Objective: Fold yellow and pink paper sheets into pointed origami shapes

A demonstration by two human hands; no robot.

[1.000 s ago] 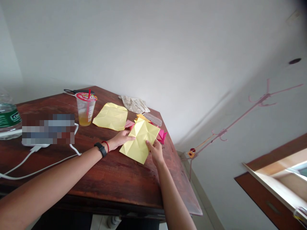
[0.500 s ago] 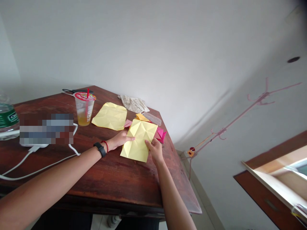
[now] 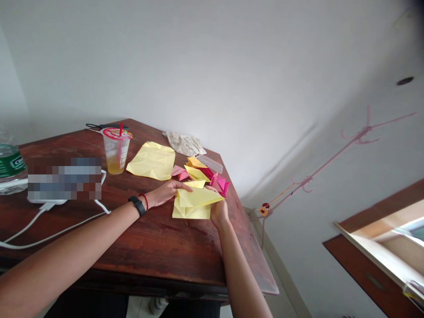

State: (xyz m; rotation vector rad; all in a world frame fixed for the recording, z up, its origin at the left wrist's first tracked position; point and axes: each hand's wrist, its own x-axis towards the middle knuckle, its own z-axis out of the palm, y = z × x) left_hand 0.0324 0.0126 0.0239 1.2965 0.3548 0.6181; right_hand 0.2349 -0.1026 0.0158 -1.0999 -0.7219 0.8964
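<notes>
A sheet of yellow origami paper (image 3: 192, 205), lying open a moment ago, now sits folded into a layered triangle, the left hand (image 3: 165, 193) resting open-fingered on its upper edge while the right hand (image 3: 218, 212) pinches its pointed end. Beyond the left hand, a clear plastic cup (image 3: 115, 152) holds amber drink (image 3: 114, 167) and a red straw (image 3: 120, 130); folded pink pieces (image 3: 218, 182) lie just past the right hand.

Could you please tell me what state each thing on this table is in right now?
Folded yellow paper: layered, being held.
Left hand: fingers extended along its top.
Right hand: gripping its right corner.
Creased yellow sheet: opened flat on the table.
Plastic cup: upright, part-filled, red straw inside.
Pink paper pieces: folded, lying in a heap.
</notes>
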